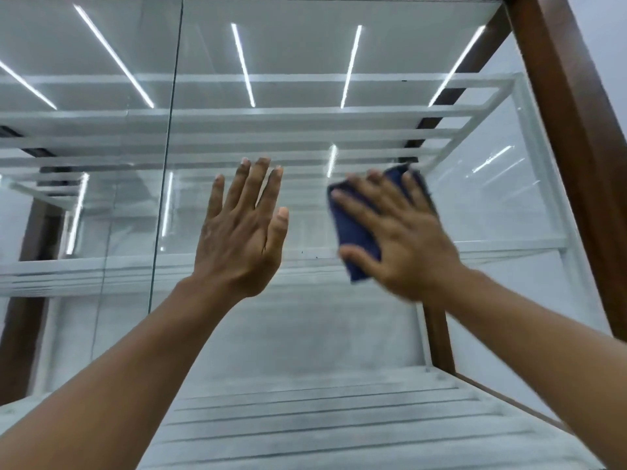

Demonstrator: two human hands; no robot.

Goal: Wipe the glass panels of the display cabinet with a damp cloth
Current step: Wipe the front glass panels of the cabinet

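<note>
A person's right hand (403, 242), fingers straight and spread, presses a folded dark blue cloth (353, 228) flat against the front glass panel (298, 205) of a display cabinet, seen from below through a head-worn camera. The cloth lies on the right half of the pane, near the cabinet's brown wooden frame (570, 137), and the hand is slightly blurred. The left hand (242, 232) is raised just beside it with fingers straight and close together, holding nothing; whether its palm touches the glass cannot be told. The two hands are apart, both bare forearms reaching upward. A vertical seam (171, 137) between panes runs to the left of the left hand. White shelves (271, 114) show behind the glass, and bright light strips (243, 62) shine above them.
</note>
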